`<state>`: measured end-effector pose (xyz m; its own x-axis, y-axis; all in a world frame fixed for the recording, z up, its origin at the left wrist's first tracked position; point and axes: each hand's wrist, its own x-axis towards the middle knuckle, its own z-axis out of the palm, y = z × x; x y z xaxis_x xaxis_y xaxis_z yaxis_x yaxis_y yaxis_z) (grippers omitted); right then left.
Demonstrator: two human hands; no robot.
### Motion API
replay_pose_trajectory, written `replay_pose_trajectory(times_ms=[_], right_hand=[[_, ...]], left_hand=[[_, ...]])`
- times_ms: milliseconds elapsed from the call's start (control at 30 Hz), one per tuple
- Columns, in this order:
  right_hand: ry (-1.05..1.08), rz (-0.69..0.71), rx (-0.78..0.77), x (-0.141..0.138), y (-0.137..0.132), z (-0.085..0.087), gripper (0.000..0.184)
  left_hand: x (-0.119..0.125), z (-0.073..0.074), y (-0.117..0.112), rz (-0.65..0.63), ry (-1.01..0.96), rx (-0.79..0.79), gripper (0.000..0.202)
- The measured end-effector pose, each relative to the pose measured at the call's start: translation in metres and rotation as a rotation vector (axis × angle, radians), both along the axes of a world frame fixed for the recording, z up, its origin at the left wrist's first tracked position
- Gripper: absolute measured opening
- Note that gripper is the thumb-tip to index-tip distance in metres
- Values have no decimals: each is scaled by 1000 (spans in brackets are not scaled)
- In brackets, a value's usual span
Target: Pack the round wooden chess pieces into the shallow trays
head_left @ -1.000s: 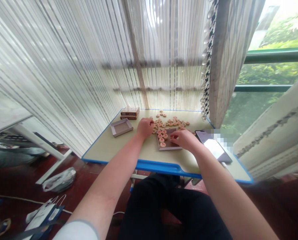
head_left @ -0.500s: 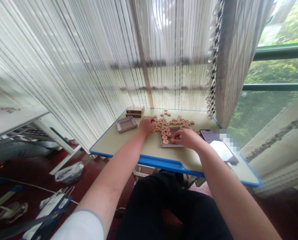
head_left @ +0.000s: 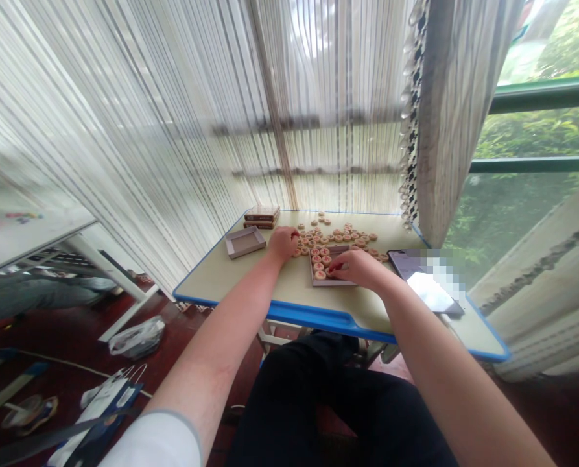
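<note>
My left hand (head_left: 283,244) rests curled on the small table (head_left: 231,275) at the left edge of a scatter of round wooden game pieces (head_left: 340,235); what its fingers hold is hidden. My right hand (head_left: 354,266) lies over a shallow grey box tray (head_left: 318,281) with its fingers pinched on a piece inside it. Several pieces with red marks sit in a column in the tray's left part (head_left: 319,262).
An empty box lid (head_left: 245,241) and a stack of flat wooden boxes (head_left: 262,216) sit at the table's far left. A phone (head_left: 428,287) lies at the right. Curtains hang behind. Bags (head_left: 136,338) lie on the floor to the left.
The view shifted a little. My right hand moved slightly leftward inside the tray. My left hand stayed at the edge of the loose pieces.
</note>
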<state>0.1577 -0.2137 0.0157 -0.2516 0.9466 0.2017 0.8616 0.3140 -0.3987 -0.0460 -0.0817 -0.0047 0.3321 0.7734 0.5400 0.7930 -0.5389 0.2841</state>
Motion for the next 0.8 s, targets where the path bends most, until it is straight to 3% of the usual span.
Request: replay_pose_trajectory(times_ms=[333,667,800], right_hand=[[7,5,28,0,6,-9,18],[-4,-46,43,-2,-3,2,21],[22,-111,98,-2,8,10,22]], left_hand=[[0,0,-1,11,8,5,26],[0,-1,1,-6,13,10,24],[0,-3,3,19,4,-13,25]])
